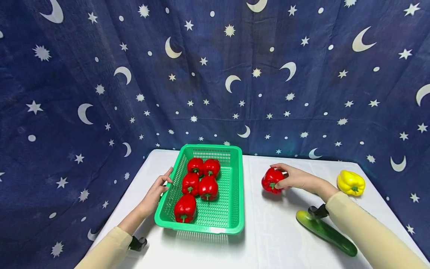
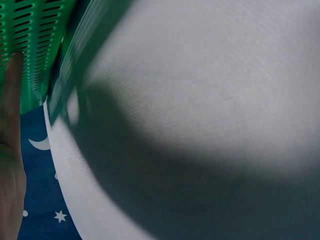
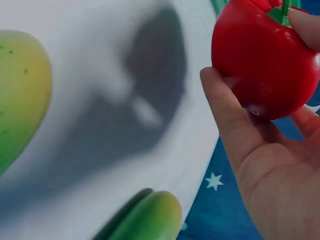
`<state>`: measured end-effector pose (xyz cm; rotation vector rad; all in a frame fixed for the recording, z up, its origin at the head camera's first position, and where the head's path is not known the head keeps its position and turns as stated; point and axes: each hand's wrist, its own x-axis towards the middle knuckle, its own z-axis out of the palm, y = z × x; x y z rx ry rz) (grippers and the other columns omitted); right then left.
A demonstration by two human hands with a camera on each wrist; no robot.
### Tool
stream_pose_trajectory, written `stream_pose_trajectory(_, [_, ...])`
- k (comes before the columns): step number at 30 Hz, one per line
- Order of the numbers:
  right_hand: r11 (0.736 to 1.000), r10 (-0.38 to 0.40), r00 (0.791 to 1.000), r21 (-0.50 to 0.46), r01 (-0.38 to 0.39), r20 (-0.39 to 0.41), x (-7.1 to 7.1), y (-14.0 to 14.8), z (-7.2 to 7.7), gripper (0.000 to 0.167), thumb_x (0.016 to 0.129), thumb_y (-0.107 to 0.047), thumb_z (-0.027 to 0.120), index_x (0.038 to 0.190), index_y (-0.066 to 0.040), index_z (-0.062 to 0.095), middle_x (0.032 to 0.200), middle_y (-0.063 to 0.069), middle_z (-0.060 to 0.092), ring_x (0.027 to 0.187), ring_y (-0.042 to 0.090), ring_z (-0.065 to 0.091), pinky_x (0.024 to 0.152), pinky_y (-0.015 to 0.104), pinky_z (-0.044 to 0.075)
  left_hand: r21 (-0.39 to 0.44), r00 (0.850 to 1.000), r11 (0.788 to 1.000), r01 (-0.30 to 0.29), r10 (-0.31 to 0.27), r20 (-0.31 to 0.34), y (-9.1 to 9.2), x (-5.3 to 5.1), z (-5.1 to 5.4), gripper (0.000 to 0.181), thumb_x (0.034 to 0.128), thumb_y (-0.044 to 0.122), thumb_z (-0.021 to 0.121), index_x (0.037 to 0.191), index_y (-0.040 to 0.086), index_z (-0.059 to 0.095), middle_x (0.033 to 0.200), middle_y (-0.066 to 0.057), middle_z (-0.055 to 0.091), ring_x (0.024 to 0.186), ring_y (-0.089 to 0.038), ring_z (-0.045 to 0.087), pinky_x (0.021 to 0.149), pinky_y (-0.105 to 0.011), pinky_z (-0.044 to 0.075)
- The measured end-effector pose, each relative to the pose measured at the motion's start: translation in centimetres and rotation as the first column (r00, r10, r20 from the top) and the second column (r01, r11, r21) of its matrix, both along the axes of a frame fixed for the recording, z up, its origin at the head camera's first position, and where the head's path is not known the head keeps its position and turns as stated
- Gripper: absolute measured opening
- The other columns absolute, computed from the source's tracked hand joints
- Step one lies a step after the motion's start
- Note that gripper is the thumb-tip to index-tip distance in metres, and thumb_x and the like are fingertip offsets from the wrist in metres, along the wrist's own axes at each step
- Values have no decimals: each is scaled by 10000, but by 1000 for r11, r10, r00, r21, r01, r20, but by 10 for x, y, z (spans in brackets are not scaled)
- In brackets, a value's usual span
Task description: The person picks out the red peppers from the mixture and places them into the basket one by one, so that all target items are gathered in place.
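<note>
My right hand (image 1: 295, 177) holds a red bell pepper (image 1: 270, 183) to the right of the green basket, thumb near its green stem. In the right wrist view, fingers wrap the underside of this pepper (image 3: 265, 60). Several red bell peppers (image 1: 208, 188) lie inside the green plastic basket (image 1: 236, 186), mostly along its left half. My left hand (image 1: 152, 198) rests against the basket's left side with fingers extended; one straight finger touches the slotted wall (image 2: 37, 50) in the left wrist view.
A cucumber (image 1: 327, 233) lies under the right forearm, and a yellow bell pepper (image 1: 351, 183) sits at the far right. Two yellow-green ends, one large (image 3: 22, 95) and one small (image 3: 155, 215), show in the right wrist view. A starry curtain (image 1: 215, 93) hangs behind the white table (image 1: 268, 239).
</note>
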<state>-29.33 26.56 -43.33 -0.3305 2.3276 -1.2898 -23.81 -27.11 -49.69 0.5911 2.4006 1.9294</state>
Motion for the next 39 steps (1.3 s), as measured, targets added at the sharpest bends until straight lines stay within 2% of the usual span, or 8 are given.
stream_pose_trajectory(5, [999, 23, 999, -26, -24, -33, 1, 0, 13, 803, 810, -153, 737, 1526, -67, 383, 1452, 215, 433, 1164, 323, 534, 863, 398, 522, 9, 1000, 1000, 8, -8, 18, 0, 0, 0, 227, 958, 7, 348, 1171, -30, 417, 1703, -137, 125, 1540, -417, 52, 973, -225, 412])
stream_pose_trajectory(10, [996, 51, 999, -66, -53, -18, 2, -6, 33, 806, 825, -146, 738, 1537, -77, 366, 1456, 202, 431, 1200, 340, 525, 907, 443, 516, 4, 1000, 1000, -1, 1, 24, 0, 1, -1, 225, 959, 3, 344, 1170, -28, 416, 1701, -145, 134, 1534, -431, 65, 958, -244, 432])
stream_pose_trajectory(15, [993, 82, 997, -90, -82, 0, 0, -18, 51, 812, 832, -160, 754, 1543, -129, 364, 1453, 179, 432, 1229, 353, 519, 915, 460, 520, 7, 1000, 1000, 3, -3, 6, -1, 3, -2, 231, 949, -12, 348, 1167, -34, 420, 1695, -169, 140, 1530, -447, 50, 955, -253, 432])
stream_pose_trajectory(23, [978, 186, 982, -89, -188, -25, -5, -41, 74, 824, 835, -211, 781, 1550, -215, 370, 1465, 148, 449, 1262, 345, 511, 930, 457, 511, 38, 1000, 999, 15, -16, 17, 0, 0, -2, 243, 947, -11, 349, 1175, -35, 427, 1700, -129, 152, 1542, -383, 59, 990, -228, 393])
stream_pose_trajectory(28, [969, 231, 973, -90, -232, -21, -6, -57, 80, 831, 826, -204, 800, 1542, -285, 388, 1464, 122, 458, 1271, 342, 506, 928, 481, 519, 37, 1000, 999, 11, -12, 18, 0, 0, -2, 241, 947, -6, 344, 1173, -45, 421, 1700, -127, 148, 1541, -382, 57, 986, -224, 398])
stream_pose_trajectory(33, [957, 280, 959, -65, -281, -35, -7, -69, 83, 810, 819, -223, 812, 1522, -307, 418, 1432, 94, 486, 1235, 316, 547, 933, 479, 512, 33, 1000, 999, 11, -12, 15, 0, -1, -3, 238, 951, -16, 335, 1173, -48, 415, 1700, -132, 146, 1546, -378, 49, 1005, -202, 364])
stream_pose_trajectory(39, [939, 327, 945, -100, -328, -27, -7, -82, 88, 778, 813, -221, 818, 1499, -273, 456, 1445, 102, 483, 1232, 315, 560, 930, 465, 513, 39, 1000, 999, 3, -4, 18, 1, -1, -3, 239, 939, -25, 335, 1163, -53, 412, 1699, -138, 147, 1545, -380, 58, 1022, -185, 329])
